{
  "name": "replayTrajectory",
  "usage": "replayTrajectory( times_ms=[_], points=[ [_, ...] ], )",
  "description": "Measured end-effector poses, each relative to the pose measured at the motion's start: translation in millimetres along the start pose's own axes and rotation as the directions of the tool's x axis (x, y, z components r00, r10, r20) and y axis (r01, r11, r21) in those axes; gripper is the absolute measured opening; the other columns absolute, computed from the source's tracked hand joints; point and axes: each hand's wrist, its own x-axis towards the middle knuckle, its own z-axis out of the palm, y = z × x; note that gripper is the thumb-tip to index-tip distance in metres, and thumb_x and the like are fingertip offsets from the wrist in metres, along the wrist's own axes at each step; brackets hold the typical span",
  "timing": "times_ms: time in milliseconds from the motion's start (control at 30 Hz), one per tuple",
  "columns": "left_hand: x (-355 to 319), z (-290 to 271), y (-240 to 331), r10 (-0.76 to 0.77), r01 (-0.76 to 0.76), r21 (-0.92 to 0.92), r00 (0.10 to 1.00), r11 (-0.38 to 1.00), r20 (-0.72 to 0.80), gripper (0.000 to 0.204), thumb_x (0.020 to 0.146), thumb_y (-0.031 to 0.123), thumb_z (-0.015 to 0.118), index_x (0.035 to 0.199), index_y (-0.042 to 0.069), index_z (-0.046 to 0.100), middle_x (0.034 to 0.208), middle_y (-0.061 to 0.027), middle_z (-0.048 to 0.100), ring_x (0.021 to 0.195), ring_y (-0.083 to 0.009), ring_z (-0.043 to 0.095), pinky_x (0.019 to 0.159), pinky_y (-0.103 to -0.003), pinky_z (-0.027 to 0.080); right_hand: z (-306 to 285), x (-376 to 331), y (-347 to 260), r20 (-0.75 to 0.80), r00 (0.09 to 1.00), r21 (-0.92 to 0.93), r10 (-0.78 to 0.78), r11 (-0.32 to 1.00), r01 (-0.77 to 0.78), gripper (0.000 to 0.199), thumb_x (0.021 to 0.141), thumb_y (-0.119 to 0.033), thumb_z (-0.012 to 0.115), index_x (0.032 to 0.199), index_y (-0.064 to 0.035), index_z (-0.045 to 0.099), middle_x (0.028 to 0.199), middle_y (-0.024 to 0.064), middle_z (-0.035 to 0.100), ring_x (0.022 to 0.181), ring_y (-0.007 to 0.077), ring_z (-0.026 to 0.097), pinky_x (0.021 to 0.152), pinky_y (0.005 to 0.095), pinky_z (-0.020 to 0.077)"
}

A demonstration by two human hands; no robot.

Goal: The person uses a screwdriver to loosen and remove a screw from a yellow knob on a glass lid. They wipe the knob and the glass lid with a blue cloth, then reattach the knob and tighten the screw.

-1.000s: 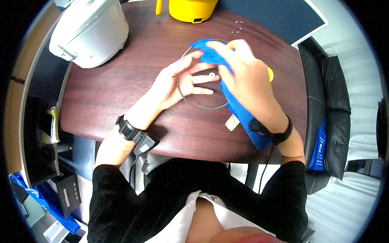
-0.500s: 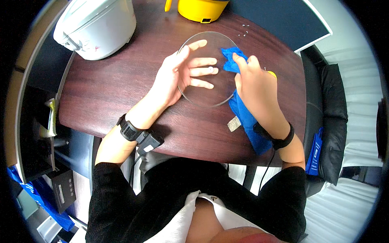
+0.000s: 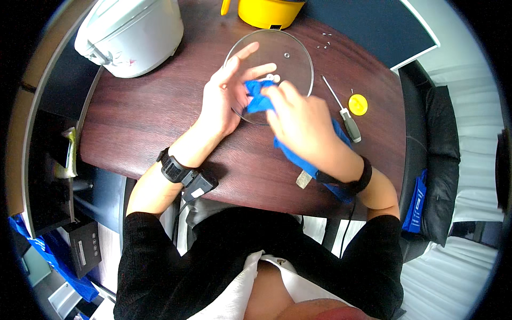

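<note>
Above the dark wood table (image 3: 160, 122), a clear round glass lid (image 3: 290, 69) is held up in front of the person, its rim against the palm of the left hand (image 3: 221, 101). That hand's fingers are spread out behind the glass; whether the thumb clamps the edge cannot be told. The right hand (image 3: 304, 120) pinches a bunched end of a blue cloth (image 3: 260, 97) over the lower left part of the lid, and the rest of the cloth hangs beneath the right forearm. Wiping looks to be under way rather than finished, though how much of the glass is already clean cannot be judged. No knob is on the lid, only a small white ring (image 3: 270, 77) near its middle; a yellow round piece (image 3: 358, 105) and a screwdriver (image 3: 349, 127) lie apart from it on the right, so nothing seems to be fastened yet. Of the containers, the white rice cooker (image 3: 141, 42) at the far left is closed, its contents hidden, while the yellow pot (image 3: 266, 13) is cut off by the upper edge, leaving unclear what it holds.
</note>
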Motion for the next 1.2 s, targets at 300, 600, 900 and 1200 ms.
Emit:
replayTrajectory(
  times_ms=[300,600,900,1200],
  points=[
    [-2,-4,7,0.043,-0.044,0.109,0.999,0.993,0.010,0.063,0.099,0.045,0.040,0.149,0.007,0.030,0.132,-0.0268,0.053,0.116,-0.0347,0.059,0.093,-0.049,0.052,-3,3,25,-0.025,0.999,-0.170,0.041,0.984,-0.045,0.018,0.082,-0.015,0.063,0.097,-0.0113,0.056,0.084,0.0111,0.057,0.059,0.0289,0.065,0.052,0.0392,0.0530],
    [0,-2,13,0.032,-0.036,0.059,0.997,0.998,0.069,0.065,0.097,0.040,0.045,0.149,0.006,0.027,0.132,-0.0282,0.053,0.118,-0.0369,0.057,0.093,-0.045,0.052,-18,-4,18,0.052,0.998,0.190,-0.021,0.982,0.010,0.029,0.083,-0.017,0.063,0.111,-0.0135,0.058,0.089,0.0091,0.057,0.068,0.0331,0.065,0.061,0.0428,0.0531],
    [4,-5,7,0.064,-0.063,0.115,0.998,0.991,-0.006,0.054,0.094,0.018,0.050,0.144,0.004,0.035,0.124,-0.0249,0.059,0.110,-0.0329,0.063,0.085,-0.044,0.057,-6,-5,12,0.150,0.988,0.070,-0.042,0.997,0.031,0.029,0.083,-0.016,0.064,0.111,-0.0113,0.059,0.089,0.0109,0.058,0.065,0.0318,0.065,0.059,0.0419,0.0535],
    [2,-2,9,0.027,-0.031,0.115,0.999,0.993,0.033,0.055,0.092,0.011,0.056,0.144,0.005,0.037,0.131,-0.0251,0.055,0.112,-0.0309,0.060,0.091,-0.048,0.055,-42,-5,31,-0.007,0.996,0.270,0.089,0.959,-0.084,0.032,0.081,-0.013,0.065,0.113,-0.0144,0.062,0.092,0.0127,0.062,0.077,0.0336,0.065,0.066,0.0397,0.0523]
  ],
)
